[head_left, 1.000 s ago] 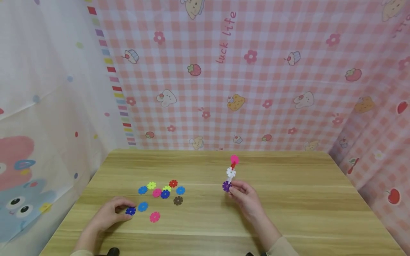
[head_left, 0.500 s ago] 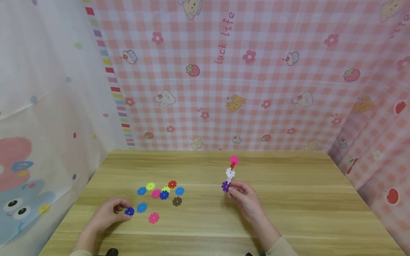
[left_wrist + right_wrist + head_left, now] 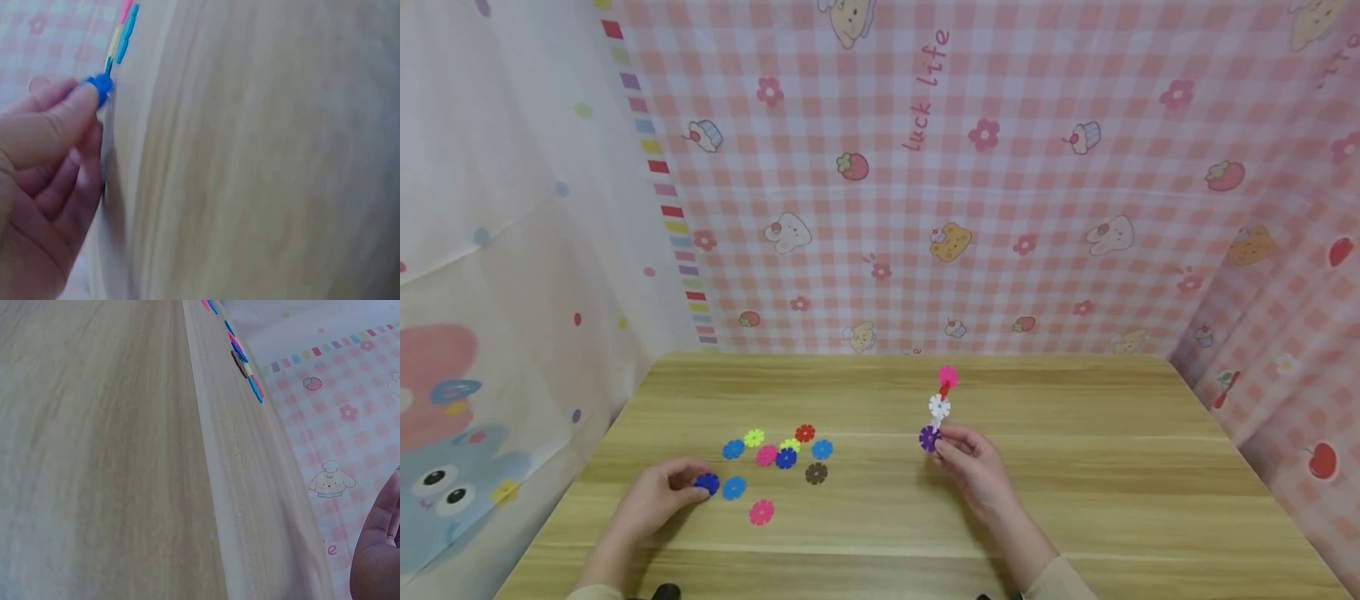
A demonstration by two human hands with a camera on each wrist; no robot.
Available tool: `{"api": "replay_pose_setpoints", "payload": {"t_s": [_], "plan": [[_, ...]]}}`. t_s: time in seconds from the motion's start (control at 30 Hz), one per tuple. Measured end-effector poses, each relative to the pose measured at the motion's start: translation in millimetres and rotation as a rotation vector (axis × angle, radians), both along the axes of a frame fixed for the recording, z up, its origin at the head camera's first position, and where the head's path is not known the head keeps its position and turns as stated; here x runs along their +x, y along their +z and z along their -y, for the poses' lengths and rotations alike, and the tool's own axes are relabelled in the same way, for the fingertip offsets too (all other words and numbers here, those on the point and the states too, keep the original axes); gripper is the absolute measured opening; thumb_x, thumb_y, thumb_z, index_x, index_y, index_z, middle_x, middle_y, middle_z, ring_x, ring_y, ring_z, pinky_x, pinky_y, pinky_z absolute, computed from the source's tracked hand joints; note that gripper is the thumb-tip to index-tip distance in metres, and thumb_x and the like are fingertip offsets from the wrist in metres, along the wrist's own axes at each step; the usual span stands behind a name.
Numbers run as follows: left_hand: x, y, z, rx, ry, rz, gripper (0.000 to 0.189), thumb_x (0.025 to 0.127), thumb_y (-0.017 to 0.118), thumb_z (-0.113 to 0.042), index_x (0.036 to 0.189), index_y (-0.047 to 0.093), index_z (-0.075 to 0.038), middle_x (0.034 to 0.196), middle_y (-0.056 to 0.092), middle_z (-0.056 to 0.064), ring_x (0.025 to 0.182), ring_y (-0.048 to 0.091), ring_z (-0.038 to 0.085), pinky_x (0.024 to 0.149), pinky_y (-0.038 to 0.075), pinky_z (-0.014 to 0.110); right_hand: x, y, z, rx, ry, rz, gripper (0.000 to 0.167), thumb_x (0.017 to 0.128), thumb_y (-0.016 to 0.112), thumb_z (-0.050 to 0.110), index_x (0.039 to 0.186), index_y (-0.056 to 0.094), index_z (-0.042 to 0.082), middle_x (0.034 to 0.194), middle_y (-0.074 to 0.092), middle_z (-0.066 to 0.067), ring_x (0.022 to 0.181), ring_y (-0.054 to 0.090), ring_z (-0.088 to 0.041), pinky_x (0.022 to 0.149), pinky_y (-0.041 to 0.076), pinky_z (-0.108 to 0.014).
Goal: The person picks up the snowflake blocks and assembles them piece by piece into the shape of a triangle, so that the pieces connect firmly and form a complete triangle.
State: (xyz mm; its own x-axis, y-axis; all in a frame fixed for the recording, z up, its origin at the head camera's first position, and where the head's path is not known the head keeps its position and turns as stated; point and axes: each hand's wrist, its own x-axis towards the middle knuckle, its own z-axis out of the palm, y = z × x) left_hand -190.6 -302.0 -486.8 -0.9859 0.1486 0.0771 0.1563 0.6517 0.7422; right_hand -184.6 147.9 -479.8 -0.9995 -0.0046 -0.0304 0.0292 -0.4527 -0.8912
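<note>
Between thumb and fingertips my left hand pinches a dark blue notched disc; the left wrist view shows this blue disc raised off the table. My right hand grips the purple disc at the near end of a joined chain. Beyond it in the chain come a white disc, a red disc seen nearly edge-on, and a pink disc at the far end. In the right wrist view only part of the right hand shows, at the right edge.
Several loose discs lie left of centre on the wooden table: a light blue disc right beside the left hand, a pink disc nearer me, a brown disc and a red disc farther right. A checked curtain hangs behind.
My left hand has lifted the dark blue disc slightly off the table and tilted it. The right hand holds the chain in nearly the same place.
</note>
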Motion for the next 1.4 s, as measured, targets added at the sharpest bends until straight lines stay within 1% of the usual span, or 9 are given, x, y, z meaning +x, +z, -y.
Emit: {"api": "replay_pose_setpoints", "payload": {"t_s": [0.07, 0.2, 0.27, 0.47, 0.63, 0.8, 0.93, 1.07, 1.4], "plan": [[-1.1, 3.2, -9.3, 0.033, 0.008, -0.008, 0.026, 0.083, 0.077, -0.003, 0.109, 0.073, -0.004, 0.098, 0.072, 0.009, 0.086, 0.064, 0.013, 0.076, 0.053, 0.025, 0.3, -0.1, 0.5, 0.003, 0.003, -0.005, 0.026, 0.089, 0.056, -0.016, 0.099, 0.067, 0.005, 0.093, 0.070, -0.006, 0.080, 0.067, -0.014, 0.079, 0.057, -0.026], [-4.2, 12.8, -37.1, 0.167, -0.016, 0.005, 0.026, 0.086, 0.073, 0.002, 0.112, 0.072, 0.000, 0.102, 0.072, 0.011, 0.085, 0.066, 0.012, 0.075, 0.055, 0.025, 1.3, 0.3, 2.3, -0.001, -0.001, 0.008, 0.025, 0.088, 0.057, -0.016, 0.098, 0.067, 0.005, 0.094, 0.070, -0.008, 0.080, 0.067, -0.015, 0.078, 0.057, -0.026], [-6.2, 19.4, -56.2, 0.225, -0.027, -0.001, 0.027, 0.086, 0.073, 0.003, 0.112, 0.072, -0.001, 0.099, 0.071, 0.011, 0.084, 0.066, 0.013, 0.074, 0.056, 0.026, 1.8, 0.4, 3.1, -0.005, -0.002, 0.017, 0.025, 0.088, 0.057, -0.016, 0.098, 0.067, 0.005, 0.094, 0.070, -0.008, 0.081, 0.067, -0.015, 0.078, 0.057, -0.025], [-13.1, 33.6, -120.8, 0.391, -0.109, -0.079, 0.026, 0.082, 0.075, 0.005, 0.108, 0.072, 0.002, 0.092, 0.071, 0.014, 0.078, 0.066, 0.014, 0.069, 0.057, 0.028, 2.8, -1.4, 3.9, -0.002, 0.005, 0.037, 0.025, 0.087, 0.057, -0.016, 0.097, 0.068, 0.005, 0.094, 0.071, -0.009, 0.081, 0.067, -0.015, 0.078, 0.057, -0.026], [-15.0, 40.5, -170.4, 0.425, -0.160, -0.063, 0.022, 0.084, 0.076, 0.001, 0.106, 0.074, -0.003, 0.093, 0.072, 0.010, 0.078, 0.067, 0.015, 0.069, 0.058, 0.031, 4.4, -1.0, 4.0, -0.004, 0.036, 0.041, 0.026, 0.088, 0.058, -0.015, 0.096, 0.068, 0.007, 0.095, 0.071, -0.007, 0.081, 0.067, -0.014, 0.079, 0.057, -0.025], [-16.6, 41.3, -207.5, 0.445, -0.214, -0.040, 0.022, 0.085, 0.076, -0.001, 0.106, 0.075, -0.005, 0.096, 0.073, 0.009, 0.080, 0.067, 0.018, 0.069, 0.059, 0.032, 6.3, 0.8, 3.9, 0.010, 0.077, 0.023, 0.026, 0.089, 0.058, -0.013, 0.097, 0.068, 0.010, 0.095, 0.071, -0.005, 0.082, 0.067, -0.013, 0.079, 0.056, -0.024], [-17.7, 40.6, -226.1, 0.480, -0.248, -0.057, 0.022, 0.085, 0.074, 0.001, 0.107, 0.075, -0.003, 0.099, 0.073, 0.010, 0.082, 0.068, 0.020, 0.070, 0.058, 0.028, 7.4, 2.3, 4.5, 0.025, 0.096, 0.018, 0.024, 0.090, 0.059, -0.011, 0.099, 0.068, 0.009, 0.095, 0.071, -0.005, 0.083, 0.067, -0.013, 0.080, 0.056, -0.025], [-17.4, 40.8, -236.6, 0.498, -0.250, -0.075, 0.022, 0.084, 0.073, 0.005, 0.105, 0.075, -0.002, 0.100, 0.073, 0.010, 0.085, 0.069, 0.021, 0.072, 0.058, 0.027, 7.6, 3.5, 5.5, 0.023, 0.105, 0.028, 0.022, 0.090, 0.060, -0.011, 0.100, 0.067, 0.006, 0.095, 0.070, -0.006, 0.083, 0.067, -0.014, 0.081, 0.056, -0.025], [-14.9, 35.3, -248.3, 0.491, -0.207, -0.112, 0.022, 0.082, 0.073, 0.009, 0.098, 0.077, -0.005, 0.096, 0.072, 0.005, 0.088, 0.066, 0.019, 0.077, 0.057, 0.026, 6.5, 3.3, 4.5, 0.003, 0.137, 0.044, 0.027, 0.090, 0.059, -0.013, 0.095, 0.070, 0.011, 0.092, 0.072, -0.004, 0.080, 0.067, -0.012, 0.078, 0.057, -0.024]]}}
